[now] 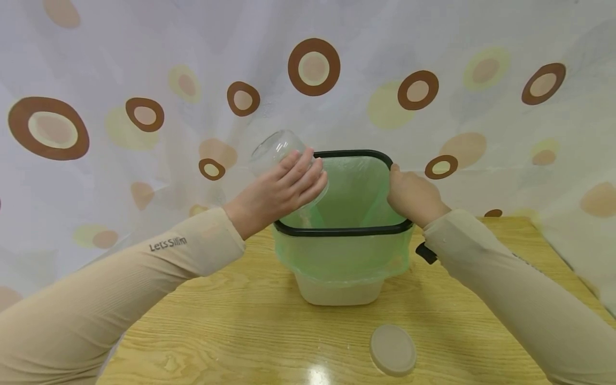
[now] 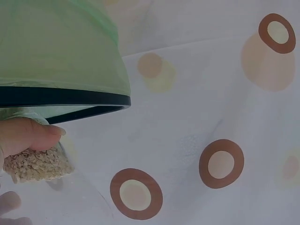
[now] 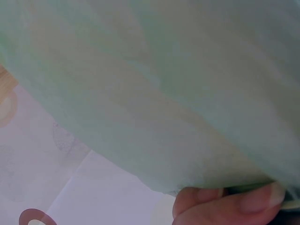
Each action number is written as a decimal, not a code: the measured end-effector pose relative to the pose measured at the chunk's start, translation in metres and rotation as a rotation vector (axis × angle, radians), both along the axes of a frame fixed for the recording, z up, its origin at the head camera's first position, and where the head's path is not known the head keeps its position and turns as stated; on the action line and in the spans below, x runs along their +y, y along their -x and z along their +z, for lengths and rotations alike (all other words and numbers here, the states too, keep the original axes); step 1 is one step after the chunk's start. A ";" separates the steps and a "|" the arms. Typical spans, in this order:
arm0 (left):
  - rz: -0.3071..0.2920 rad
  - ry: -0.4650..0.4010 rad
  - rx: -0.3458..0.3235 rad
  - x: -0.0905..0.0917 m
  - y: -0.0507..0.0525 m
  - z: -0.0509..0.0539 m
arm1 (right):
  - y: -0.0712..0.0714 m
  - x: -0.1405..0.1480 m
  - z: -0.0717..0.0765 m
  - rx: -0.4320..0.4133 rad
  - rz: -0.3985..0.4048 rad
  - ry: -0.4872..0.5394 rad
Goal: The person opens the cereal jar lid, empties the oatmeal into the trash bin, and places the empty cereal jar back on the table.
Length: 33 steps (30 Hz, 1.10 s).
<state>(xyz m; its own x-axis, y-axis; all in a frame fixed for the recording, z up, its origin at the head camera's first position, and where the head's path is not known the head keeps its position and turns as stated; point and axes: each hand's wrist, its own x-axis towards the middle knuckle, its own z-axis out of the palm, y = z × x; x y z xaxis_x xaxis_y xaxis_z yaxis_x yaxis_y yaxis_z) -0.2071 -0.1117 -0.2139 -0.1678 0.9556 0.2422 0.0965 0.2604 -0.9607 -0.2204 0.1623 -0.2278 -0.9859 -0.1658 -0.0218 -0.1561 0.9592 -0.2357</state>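
In the head view my left hand (image 1: 281, 190) holds a clear jar (image 1: 276, 149), tipped with its mouth toward the inside of a waste bin. The left wrist view shows pale, oat-like flakes (image 2: 37, 166) in the jar, beside my thumb (image 2: 35, 135). My right hand (image 1: 416, 195) grips the dark rim (image 1: 344, 231) of the bin at its right side. A green bin liner (image 1: 341, 256) is folded over the bin's pale body (image 1: 339, 293). Up close, the right wrist view has my fingertips (image 3: 229, 204) pinching the edge by the liner.
A round beige lid (image 1: 392, 350) lies on the wooden table (image 1: 231, 321) in front of the bin. Behind the table hangs a white sheet (image 1: 356, 32) with brown and yellow circles. A black piece (image 1: 426, 253) shows beneath the right cuff.
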 end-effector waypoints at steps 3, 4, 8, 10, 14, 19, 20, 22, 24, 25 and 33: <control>0.002 0.010 -0.003 0.001 -0.001 0.000 | 0.000 0.001 -0.001 0.003 0.005 0.001; 0.001 0.012 -0.005 0.001 -0.001 0.000 | 0.000 0.000 0.000 0.003 0.005 0.001; 0.004 0.021 -0.017 0.002 -0.001 0.000 | -0.001 0.000 0.000 0.000 0.002 -0.001; 0.007 0.030 -0.018 0.003 -0.001 0.000 | -0.001 0.000 0.000 -0.002 0.001 -0.001; 0.008 0.030 0.001 0.003 -0.002 0.002 | -0.002 0.000 0.000 -0.001 0.000 -0.001; 0.004 -0.028 0.039 0.005 0.000 0.010 | -0.003 0.000 0.001 0.001 0.001 -0.002; 0.008 -0.033 0.044 0.006 0.000 0.011 | -0.003 0.000 0.001 0.002 0.001 -0.002; 0.023 -0.011 0.038 0.007 0.001 0.011 | -0.002 0.000 0.001 0.006 0.001 -0.002; 0.036 0.038 0.024 0.007 -0.001 0.009 | -0.002 0.000 0.001 0.007 0.003 0.001; 0.036 0.054 0.015 0.007 0.000 0.008 | -0.002 0.000 0.000 0.004 0.003 0.005; 0.058 -0.024 0.053 0.009 0.004 0.012 | -0.001 0.000 -0.001 0.006 -0.002 -0.002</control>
<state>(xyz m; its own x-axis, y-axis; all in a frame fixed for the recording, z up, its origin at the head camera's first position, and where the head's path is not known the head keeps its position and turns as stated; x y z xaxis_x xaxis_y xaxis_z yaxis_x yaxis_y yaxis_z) -0.2112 -0.1024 -0.2016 -0.2094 0.9384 0.2748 0.0299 0.2870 -0.9575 -0.2196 0.1624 -0.2290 -0.9864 -0.1634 -0.0164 -0.1552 0.9601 -0.2325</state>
